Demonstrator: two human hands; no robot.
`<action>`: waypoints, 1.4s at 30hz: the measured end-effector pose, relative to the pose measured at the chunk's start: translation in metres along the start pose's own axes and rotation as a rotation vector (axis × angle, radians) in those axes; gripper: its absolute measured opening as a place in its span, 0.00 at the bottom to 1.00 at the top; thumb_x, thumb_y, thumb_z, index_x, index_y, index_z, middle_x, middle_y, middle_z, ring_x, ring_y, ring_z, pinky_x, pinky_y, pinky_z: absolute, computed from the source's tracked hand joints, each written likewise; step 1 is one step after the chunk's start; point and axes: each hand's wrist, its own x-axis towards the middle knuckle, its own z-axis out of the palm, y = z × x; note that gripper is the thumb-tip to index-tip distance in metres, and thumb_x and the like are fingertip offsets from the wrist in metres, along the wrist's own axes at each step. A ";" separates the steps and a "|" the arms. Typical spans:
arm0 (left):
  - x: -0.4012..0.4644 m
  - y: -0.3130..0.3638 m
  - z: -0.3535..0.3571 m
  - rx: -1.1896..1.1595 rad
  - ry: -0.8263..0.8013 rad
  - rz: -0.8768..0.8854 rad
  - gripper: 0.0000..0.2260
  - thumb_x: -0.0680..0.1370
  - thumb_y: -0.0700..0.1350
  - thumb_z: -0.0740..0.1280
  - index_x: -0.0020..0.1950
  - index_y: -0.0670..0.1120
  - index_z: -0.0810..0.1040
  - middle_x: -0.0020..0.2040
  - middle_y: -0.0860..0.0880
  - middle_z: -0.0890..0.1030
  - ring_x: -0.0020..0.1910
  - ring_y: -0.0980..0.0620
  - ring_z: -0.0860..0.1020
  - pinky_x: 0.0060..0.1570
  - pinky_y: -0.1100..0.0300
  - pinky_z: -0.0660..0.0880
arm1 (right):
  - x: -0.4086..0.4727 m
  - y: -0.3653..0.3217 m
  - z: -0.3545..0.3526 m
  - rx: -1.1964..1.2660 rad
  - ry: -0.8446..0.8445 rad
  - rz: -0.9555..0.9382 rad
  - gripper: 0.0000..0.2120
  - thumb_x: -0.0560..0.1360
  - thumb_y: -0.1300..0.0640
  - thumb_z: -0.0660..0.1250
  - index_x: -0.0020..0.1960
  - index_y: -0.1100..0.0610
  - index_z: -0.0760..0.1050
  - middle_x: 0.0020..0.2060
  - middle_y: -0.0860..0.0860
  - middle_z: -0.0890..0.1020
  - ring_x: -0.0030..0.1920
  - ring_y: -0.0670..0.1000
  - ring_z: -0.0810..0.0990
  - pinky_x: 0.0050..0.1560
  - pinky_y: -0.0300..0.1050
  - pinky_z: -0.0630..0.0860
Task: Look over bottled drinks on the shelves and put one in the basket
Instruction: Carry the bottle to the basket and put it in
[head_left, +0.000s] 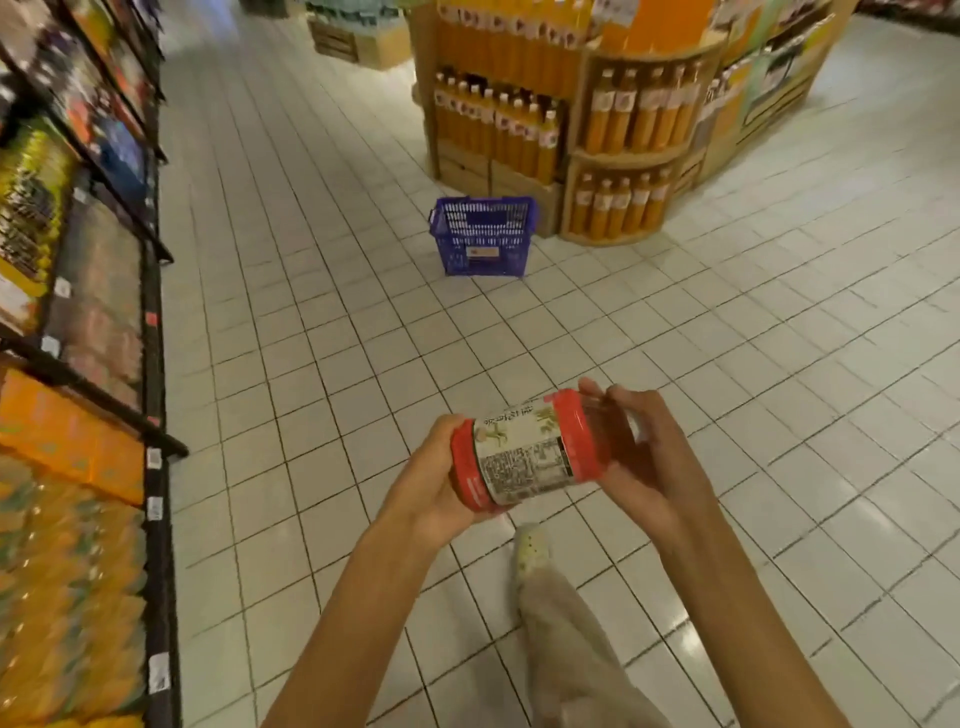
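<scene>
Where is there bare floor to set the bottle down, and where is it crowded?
Bare white tiled floor runs between the dark left-hand shelving and the blue plastic basket, and on to the hands. More lies right of the wooden display of orange bottles. It is crowded where basket meets display.

I see a red bottle (530, 449) with a white printed label, a blue lattice basket (483, 240), and white tiled floor (727, 338).

Bottle held sideways over a tiled shop floor

Left hand (431, 483) and right hand (649, 457) grip a red-labelled bottle (524, 452) at its ends; a blue basket (483, 241) stands ahead beside a wooden display (613, 156) of orange bottles.
</scene>
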 end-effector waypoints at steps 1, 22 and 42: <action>0.027 0.018 0.008 -0.003 -0.002 0.012 0.19 0.79 0.50 0.60 0.34 0.46 0.84 0.37 0.44 0.85 0.42 0.44 0.80 0.52 0.46 0.75 | 0.032 -0.012 0.002 0.030 0.015 -0.003 0.06 0.72 0.58 0.67 0.44 0.59 0.82 0.52 0.57 0.83 0.61 0.58 0.79 0.66 0.58 0.70; 0.515 0.467 0.054 -0.119 0.148 -0.077 0.15 0.80 0.48 0.61 0.42 0.42 0.83 0.43 0.40 0.85 0.42 0.41 0.83 0.38 0.49 0.81 | 0.672 -0.170 0.122 -0.193 -0.171 0.011 0.09 0.68 0.48 0.73 0.43 0.52 0.84 0.47 0.50 0.86 0.52 0.50 0.84 0.46 0.50 0.80; 1.124 0.707 0.166 0.278 0.231 -0.206 0.11 0.81 0.38 0.61 0.38 0.43 0.74 0.25 0.49 0.79 0.26 0.53 0.79 0.38 0.57 0.80 | 1.281 -0.306 0.023 -1.021 0.201 0.007 0.14 0.76 0.57 0.69 0.55 0.44 0.67 0.54 0.41 0.71 0.53 0.45 0.74 0.35 0.29 0.75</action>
